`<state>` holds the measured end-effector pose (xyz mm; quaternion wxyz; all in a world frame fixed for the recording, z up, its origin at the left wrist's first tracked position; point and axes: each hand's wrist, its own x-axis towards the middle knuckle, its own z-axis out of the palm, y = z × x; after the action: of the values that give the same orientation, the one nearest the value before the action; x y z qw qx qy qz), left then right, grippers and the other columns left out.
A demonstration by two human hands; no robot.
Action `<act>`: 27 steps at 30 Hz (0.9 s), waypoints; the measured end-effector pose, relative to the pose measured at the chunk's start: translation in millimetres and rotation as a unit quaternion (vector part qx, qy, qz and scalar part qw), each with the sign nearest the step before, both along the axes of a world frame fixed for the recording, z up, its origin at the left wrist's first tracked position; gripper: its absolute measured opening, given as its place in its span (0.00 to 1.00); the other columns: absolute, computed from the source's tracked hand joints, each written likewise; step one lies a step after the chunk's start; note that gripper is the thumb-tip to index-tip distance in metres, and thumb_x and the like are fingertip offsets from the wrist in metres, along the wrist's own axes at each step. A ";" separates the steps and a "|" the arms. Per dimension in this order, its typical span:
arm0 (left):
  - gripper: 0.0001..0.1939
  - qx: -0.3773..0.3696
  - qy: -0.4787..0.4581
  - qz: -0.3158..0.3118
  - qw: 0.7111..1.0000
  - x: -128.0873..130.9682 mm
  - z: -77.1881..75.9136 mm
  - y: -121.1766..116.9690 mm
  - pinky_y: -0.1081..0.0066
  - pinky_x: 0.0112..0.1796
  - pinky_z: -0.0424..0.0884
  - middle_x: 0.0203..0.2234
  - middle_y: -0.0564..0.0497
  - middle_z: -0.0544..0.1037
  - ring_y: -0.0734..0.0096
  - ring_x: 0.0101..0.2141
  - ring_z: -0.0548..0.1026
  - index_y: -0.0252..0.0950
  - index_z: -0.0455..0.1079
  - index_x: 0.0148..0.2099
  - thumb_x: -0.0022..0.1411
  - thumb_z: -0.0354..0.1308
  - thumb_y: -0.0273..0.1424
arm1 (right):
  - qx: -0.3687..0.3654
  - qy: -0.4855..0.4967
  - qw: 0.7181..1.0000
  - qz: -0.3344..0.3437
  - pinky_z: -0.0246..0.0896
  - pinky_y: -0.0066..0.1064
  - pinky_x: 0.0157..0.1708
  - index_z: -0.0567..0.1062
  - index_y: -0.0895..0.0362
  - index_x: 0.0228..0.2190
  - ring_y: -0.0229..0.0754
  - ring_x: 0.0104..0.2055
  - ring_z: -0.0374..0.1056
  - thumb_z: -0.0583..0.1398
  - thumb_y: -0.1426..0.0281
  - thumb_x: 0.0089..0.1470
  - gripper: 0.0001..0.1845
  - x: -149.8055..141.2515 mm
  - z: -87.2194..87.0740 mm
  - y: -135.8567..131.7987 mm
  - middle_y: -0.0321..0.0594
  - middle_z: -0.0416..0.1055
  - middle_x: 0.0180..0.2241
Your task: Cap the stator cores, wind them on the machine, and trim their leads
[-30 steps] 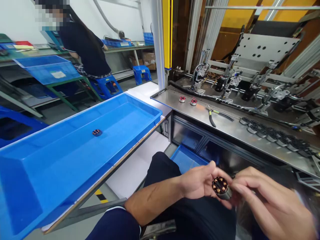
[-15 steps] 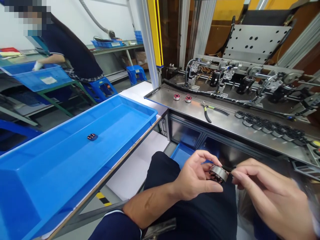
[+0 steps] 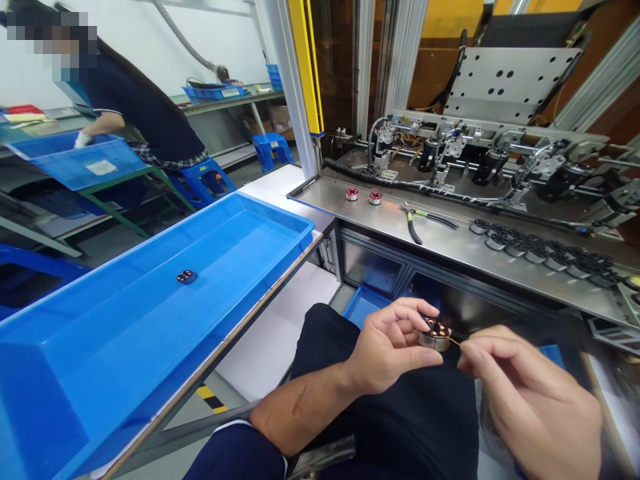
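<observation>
Over my lap, my left hand (image 3: 393, 347) grips a small motor stator (image 3: 434, 339) between thumb and fingers. It has a silver rim and copper windings, which face up. From its right side a thin copper wire (image 3: 455, 342) runs to my right hand (image 3: 530, 387), whose thumb and forefinger are pinched on the wire's end. One dark stator with copper coils (image 3: 187, 277) lies in the long blue tray (image 3: 150, 347) to the left.
On the metal ledge (image 3: 380, 219) are two red-topped stators (image 3: 352, 194), green-and-black pliers (image 3: 414, 227) and a row of several black-and-silver stators (image 3: 537, 251). Behind stands a machine (image 3: 507, 83) with winding heads. A co-worker (image 3: 145, 100) reaches into a blue bin (image 3: 75, 160) at the left.
My left hand has turned the stator over and back, so its coils face up again. The wire to my right hand now shows. The co-worker has leaned over and reached into the bin.
</observation>
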<state>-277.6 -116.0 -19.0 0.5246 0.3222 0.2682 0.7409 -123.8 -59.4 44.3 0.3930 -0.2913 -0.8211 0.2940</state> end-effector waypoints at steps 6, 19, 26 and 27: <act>0.19 0.025 -0.034 -0.023 0.999 -3.5 -6.0 5.3 0.66 0.46 0.77 0.45 0.49 0.76 0.66 0.43 0.81 0.33 0.65 0.33 0.46 0.75 0.25 | -0.399 0.129 0.901 0.109 0.65 0.22 0.23 0.74 0.57 0.20 0.34 0.22 0.65 0.62 0.59 0.58 0.19 -15.0 -34.8 -16.6 0.37 0.69 0.19; 0.17 0.133 0.200 -0.060 0.969 -25.8 2.2 3.2 0.49 0.60 0.62 0.44 0.43 0.80 0.55 0.55 0.74 0.36 0.73 0.39 0.48 0.75 0.31 | -0.470 0.205 0.822 0.248 0.74 0.35 0.33 0.81 0.52 0.42 0.45 0.34 0.74 0.62 0.52 0.57 0.19 -9.1 -61.7 -7.8 0.46 0.77 0.34; 0.29 0.011 0.394 0.071 0.916 -27.1 11.6 -10.4 0.65 0.46 0.72 0.39 0.44 0.80 0.63 0.40 0.76 0.35 0.76 0.49 0.45 0.75 0.40 | 0.013 0.124 0.991 0.043 0.71 0.35 0.39 0.76 0.52 0.48 0.46 0.44 0.72 0.68 0.75 0.50 0.22 2.0 -68.0 -5.1 0.45 0.72 0.43; 0.28 0.005 0.392 0.047 0.919 -23.9 12.3 -11.5 0.68 0.42 0.73 0.37 0.45 0.80 0.66 0.37 0.76 0.34 0.77 0.49 0.47 0.74 0.41 | 0.070 0.105 0.991 0.043 0.71 0.36 0.40 0.75 0.53 0.50 0.46 0.44 0.71 0.67 0.77 0.50 0.24 3.5 -68.1 -4.3 0.45 0.72 0.43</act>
<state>-301.5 -127.5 -6.8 0.3402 0.5767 0.4638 0.5802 -120.4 -63.7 -23.8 0.4830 -0.1949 -0.8059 0.2814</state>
